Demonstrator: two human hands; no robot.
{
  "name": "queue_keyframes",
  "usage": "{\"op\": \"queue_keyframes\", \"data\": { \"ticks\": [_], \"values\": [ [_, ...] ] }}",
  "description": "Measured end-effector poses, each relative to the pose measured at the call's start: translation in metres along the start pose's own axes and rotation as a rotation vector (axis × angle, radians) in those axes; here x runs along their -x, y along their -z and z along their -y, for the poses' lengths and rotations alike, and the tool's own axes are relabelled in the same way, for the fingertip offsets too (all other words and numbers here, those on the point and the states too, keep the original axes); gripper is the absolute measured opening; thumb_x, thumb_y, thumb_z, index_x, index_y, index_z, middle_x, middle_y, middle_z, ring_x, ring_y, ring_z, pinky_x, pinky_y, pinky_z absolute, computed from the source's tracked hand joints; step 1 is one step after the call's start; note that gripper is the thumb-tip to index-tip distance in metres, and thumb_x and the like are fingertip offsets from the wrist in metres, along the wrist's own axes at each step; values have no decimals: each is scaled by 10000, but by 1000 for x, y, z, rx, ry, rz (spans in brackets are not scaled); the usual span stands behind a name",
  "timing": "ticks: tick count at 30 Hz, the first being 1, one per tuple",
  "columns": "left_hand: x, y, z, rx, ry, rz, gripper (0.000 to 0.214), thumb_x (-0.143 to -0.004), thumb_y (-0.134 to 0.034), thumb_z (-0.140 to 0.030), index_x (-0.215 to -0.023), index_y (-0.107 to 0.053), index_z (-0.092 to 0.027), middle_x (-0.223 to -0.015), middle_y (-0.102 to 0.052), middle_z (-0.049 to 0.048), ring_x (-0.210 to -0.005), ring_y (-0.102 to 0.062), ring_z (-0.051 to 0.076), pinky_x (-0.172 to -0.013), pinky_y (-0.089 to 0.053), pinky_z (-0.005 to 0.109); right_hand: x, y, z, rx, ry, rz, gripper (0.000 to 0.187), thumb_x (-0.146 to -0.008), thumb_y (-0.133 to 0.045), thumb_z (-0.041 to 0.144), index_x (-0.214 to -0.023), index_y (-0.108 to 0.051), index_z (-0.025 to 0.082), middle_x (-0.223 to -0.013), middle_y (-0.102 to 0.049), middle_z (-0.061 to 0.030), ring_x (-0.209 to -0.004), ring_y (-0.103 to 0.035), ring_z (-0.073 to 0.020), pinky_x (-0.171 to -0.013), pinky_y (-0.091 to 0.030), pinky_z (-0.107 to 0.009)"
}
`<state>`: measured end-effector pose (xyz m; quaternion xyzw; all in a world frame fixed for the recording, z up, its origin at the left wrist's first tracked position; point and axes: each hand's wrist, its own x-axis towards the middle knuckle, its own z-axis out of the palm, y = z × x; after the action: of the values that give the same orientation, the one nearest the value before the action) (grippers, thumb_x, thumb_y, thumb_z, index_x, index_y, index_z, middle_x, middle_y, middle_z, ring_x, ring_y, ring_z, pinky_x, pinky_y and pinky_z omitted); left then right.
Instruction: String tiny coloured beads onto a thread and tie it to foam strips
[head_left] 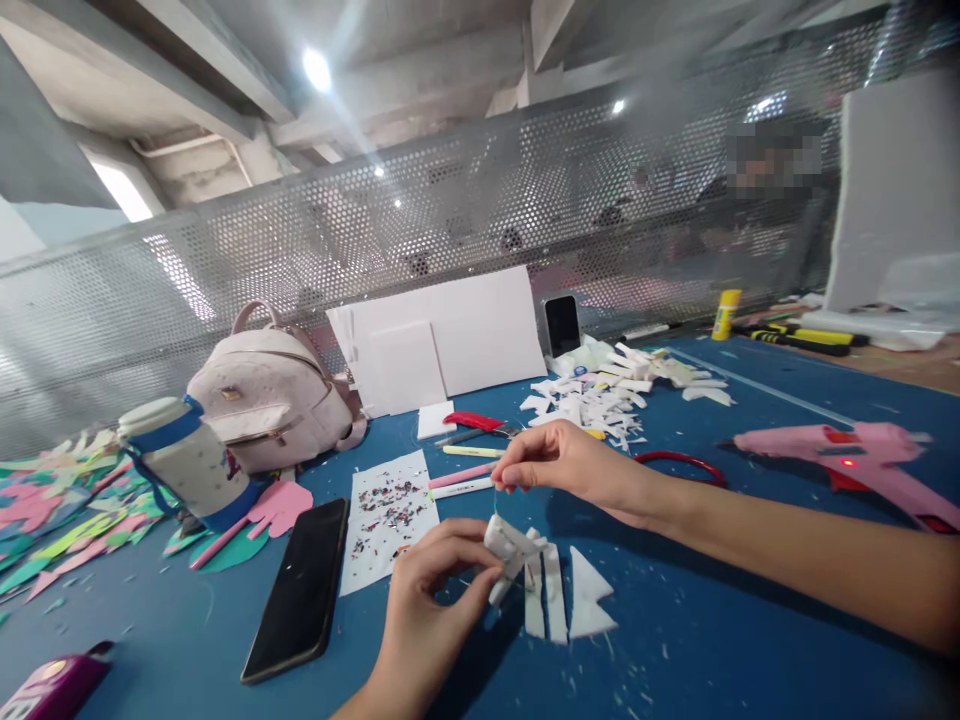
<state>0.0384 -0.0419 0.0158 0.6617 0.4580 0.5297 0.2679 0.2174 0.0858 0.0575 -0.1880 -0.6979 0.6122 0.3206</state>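
My left hand (439,590) is closed on a small white foam piece (507,545), held between thumb and fingers just above the table. Above and to its right, the fingertips of my right hand (551,460) are pinched together. A thin pale strand (495,502) runs from them down toward the foam piece; whether it is thread or glue I cannot tell. White foam strips (553,595) lie just beyond the held piece, beside a foam cutout with a zigzag edge (589,595).
A pink glue gun (840,450) with a lit red light lies at right. White scraps (592,400), red-handled scissors (476,422) and pens (465,473) lie behind my hands. A phone (300,590), glitter-strewn paper (382,560), bottle (191,465) and backpack (262,390) stand or lie left.
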Motion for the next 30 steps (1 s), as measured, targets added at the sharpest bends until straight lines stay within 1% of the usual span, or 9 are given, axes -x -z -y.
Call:
{"op": "queue_keyframes", "data": {
  "ticks": [4, 7, 10, 14, 17, 20, 22, 26, 30],
  "values": [
    [0, 1, 1, 22, 4, -14, 108, -837, -667, -165, -763, -744, -184, -875, -729, 73, -817, -687, 187, -724, -550, 255, 2, 0, 4, -28, 4, -6, 165, -748, -807, 315, -784, -760, 160, -844, -755, -63, -822, -690, -152, -798, -527, -255],
    [1, 1, 0, -1, -10, -8, 120, -846, -659, -165, -762, -742, -185, -872, -727, 72, -825, -686, 191, -737, -544, 264, 4, -3, 6, -72, -38, -23, 204, -747, -808, 336, -797, -752, 147, -849, -759, -78, -814, -705, -157, -764, -554, -245],
    [1, 1, 0, -30, -44, 12, 130, -850, -649, -151, -764, -741, -183, -879, -728, 75, -834, -686, 199, -758, -535, 284, 6, -7, 4, -173, -165, -30, 238, -746, -813, 345, -829, -745, 133, -847, -759, -85, -780, -711, -136, -707, -567, -194],
    [1, 1, 0, -43, -58, 12, 126, -846, -650, -141, -774, -744, -182, -878, -730, 78, -832, -688, 203, -761, -533, 294, 7, -10, 0, -422, -368, -34, 232, -753, -822, 291, -863, -730, 108, -884, -749, -89, -807, -710, -111, -716, -569, -125],
    [2, 1, 0, -38, -70, 15, 129, -846, -652, -141, -767, -746, -181, -868, -730, 78, -827, -689, 204, -752, -534, 294, 8, -14, -3, -596, -430, -41, 236, -726, -845, 242, -845, -709, 91, -864, -733, -81, -841, -711, -120, -740, -576, -121],
    [3, 0, -2, -37, -90, 18, 128, -843, -653, -133, -762, -742, -178, -855, -727, 75, -811, -688, 198, -742, -534, 292, 10, -19, -6, -624, -407, -80, 249, -689, -867, 213, -827, -694, 99, -809, -715, -47, -784, -705, -103, -754, -577, -140],
    [3, 0, -3, -40, -101, 27, 129, -843, -650, -120, -770, -740, -177, -856, -726, 72, -801, -687, 191, -743, -533, 289, 11, -21, -8, -569, -370, -89, 267, -663, -880, 211, -816, -685, 111, -772, -710, -34, -737, -699, -98, -751, -577, -160],
    [4, 0, -5, -53, -127, 41, 134, -840, -647, -101, -768, -731, -176, -851, -726, 65, -793, -687, 180, -735, -528, 271, 11, -22, -12, -419, -326, -79, 290, -634, -891, 251, -773, -676, 114, -732, -716, -36, -688, -694, -100, -717, -573, -183],
    [4, 0, -4, -72, -130, 31, 127, -833, -657, -99, -761, -723, -182, -855, -729, 58, -789, -689, 171, -732, -525, 256, 8, -19, -10, -385, -275, -112, 303, -633, -888, 274, -781, -667, 128, -724, -714, -18, -688, -690, -90, -711, -564, -173]
  ]
}}
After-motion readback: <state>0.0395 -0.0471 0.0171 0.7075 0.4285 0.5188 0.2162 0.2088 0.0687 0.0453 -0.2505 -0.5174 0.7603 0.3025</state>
